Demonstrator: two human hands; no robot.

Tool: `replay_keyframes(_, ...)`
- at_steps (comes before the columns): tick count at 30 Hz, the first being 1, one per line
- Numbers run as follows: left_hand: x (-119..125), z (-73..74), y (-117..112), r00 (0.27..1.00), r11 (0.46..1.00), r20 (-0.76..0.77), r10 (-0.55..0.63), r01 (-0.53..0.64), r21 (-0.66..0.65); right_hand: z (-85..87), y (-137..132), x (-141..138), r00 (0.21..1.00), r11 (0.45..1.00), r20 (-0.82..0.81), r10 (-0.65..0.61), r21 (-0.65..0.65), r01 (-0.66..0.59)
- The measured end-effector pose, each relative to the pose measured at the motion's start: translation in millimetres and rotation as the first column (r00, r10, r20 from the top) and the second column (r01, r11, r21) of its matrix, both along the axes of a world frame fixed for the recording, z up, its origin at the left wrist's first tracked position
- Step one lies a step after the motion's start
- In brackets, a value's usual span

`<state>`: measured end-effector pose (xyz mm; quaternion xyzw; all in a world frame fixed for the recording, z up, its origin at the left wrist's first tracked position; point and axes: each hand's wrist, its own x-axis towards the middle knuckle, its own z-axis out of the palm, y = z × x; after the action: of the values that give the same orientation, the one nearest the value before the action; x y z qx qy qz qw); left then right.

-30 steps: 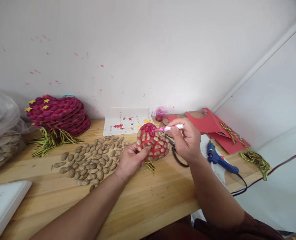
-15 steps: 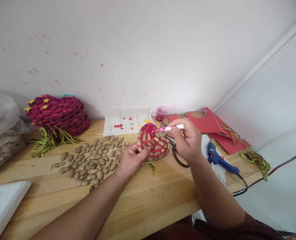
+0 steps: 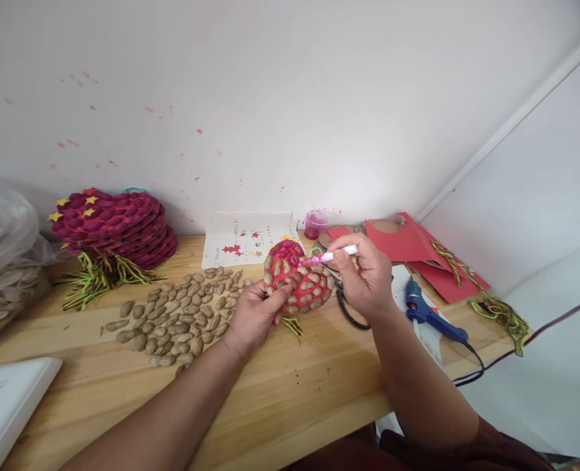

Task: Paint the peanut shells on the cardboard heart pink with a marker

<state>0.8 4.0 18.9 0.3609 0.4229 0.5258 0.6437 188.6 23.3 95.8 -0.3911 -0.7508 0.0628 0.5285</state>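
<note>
My left hand (image 3: 257,315) pinches the lower left edge of a red disc covered in peanuts (image 3: 300,282). Peanuts at the disc's top are wet with magenta paint; the others are bare tan shells. A green loop sticks up at its upper right, and yellow-green strands hang below. My right hand (image 3: 368,278) is closed around a white-handled paintbrush (image 3: 341,254), whose magenta-stained tip touches the disc near the painted peanuts. Behind the disc stands a clear cup of magenta paint (image 3: 314,226).
Loose peanuts (image 3: 186,314) spread across the wooden table (image 3: 290,405). Finished-looking magenta discs (image 3: 113,226) are stacked at left, beside a plastic bag of peanuts (image 3: 5,288). A blue glue gun (image 3: 434,317), scissors (image 3: 351,311), red card (image 3: 402,242) and a star-marked paper (image 3: 225,239) lie around.
The disc has shifted slightly left in my left hand. The brush tip has moved a little down and right, and my right hand slightly left.
</note>
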Motion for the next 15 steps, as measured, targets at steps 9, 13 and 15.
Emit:
replay_keyframes(9,-2.5,4.6,-0.1,0.998,0.998,0.069,-0.009,0.013,-0.060,-3.5,3.0,0.0,0.997,0.999,-0.061,0.054,0.004,-0.054)
replay_keyframes(13,-3.0,9.2,-0.2,0.994,0.996,0.104,-0.019,0.028,-0.082,-2.1,2.3,0.4,0.996,0.998,-0.064,0.060,-0.018,-0.061)
replay_keyframes(15,-3.3,8.9,-0.3,0.994,0.996,0.101,-0.035,0.043,-0.081,-1.6,2.2,0.6,0.996,0.999,-0.077,0.054,0.005,-0.054)
